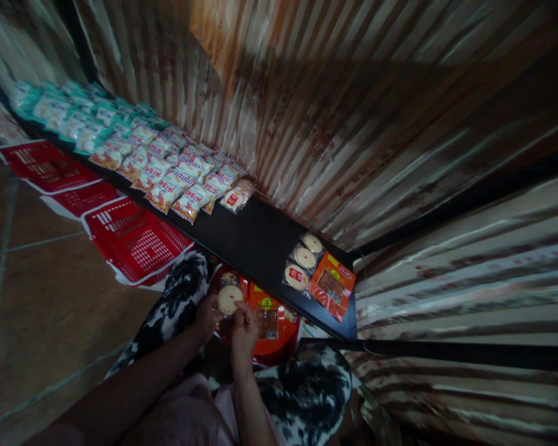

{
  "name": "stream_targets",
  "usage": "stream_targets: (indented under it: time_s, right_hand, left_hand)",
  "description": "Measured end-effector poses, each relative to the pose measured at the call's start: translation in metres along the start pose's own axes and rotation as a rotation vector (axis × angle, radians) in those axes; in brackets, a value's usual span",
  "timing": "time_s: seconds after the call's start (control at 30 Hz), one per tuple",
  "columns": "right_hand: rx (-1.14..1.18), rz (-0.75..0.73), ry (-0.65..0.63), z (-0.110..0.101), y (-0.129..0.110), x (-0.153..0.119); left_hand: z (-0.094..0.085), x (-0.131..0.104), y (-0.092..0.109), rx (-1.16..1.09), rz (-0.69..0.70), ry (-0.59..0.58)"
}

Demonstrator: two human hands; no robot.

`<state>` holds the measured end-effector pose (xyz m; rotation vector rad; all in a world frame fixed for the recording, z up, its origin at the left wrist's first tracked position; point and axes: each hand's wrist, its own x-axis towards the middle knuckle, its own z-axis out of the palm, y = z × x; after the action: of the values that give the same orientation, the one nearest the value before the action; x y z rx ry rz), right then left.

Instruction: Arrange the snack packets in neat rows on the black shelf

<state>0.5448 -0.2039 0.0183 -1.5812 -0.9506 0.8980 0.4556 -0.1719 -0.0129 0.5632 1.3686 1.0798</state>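
Observation:
Between my two hands is a round, pale, flat cake (229, 300) in clear wrapping, with a small red mark on its face. My left hand (207, 317) grips its left side, fingers curled round the edge. The fingers of my right hand (244, 323) pinch the wrapping at its lower right. Just below, a red basket (279, 354) by my knees holds an orange snack packet (266, 316) and other packs. On the black shelf (255, 238), several similar wrapped cakes (305, 257) lie in a row beside an orange packet (333, 286).
Farther left along the shelf stand rows of white and orange snack bags (167, 173) and green bags (69, 111). Another wrapped pack (237, 196) ends that row. Red baskets (134, 238) sit on the tiled floor beside the shelf. A pleated curtain (307, 111) hangs behind.

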Motion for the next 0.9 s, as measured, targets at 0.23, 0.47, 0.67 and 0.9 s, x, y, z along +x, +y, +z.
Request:
stream_targets:
  time_s: [0.23,0.47,0.67,0.9]
  right_hand:
    - [-0.125,-0.19,0.02,0.0,-0.017,0.004]
    - [-0.174,-0.297,0.062,-0.004,-0.037,0.013]
    - [-0.024,-0.087,-0.01,0.004,-0.068,0.017]
    - [0.12,0.017,-0.05,0.009,-0.103,0.03]
  left_hand:
    - [0.004,-0.012,0.029,-0.492,-0.23,-0.09]
    - [0.018,-0.023,0.06,-0.478,0.015,-0.178]
    - [0.025,-0.02,0.079,-0.217,0.178,-0.24]
    - [0.039,-0.018,0.1,0.014,0.342,-0.175]
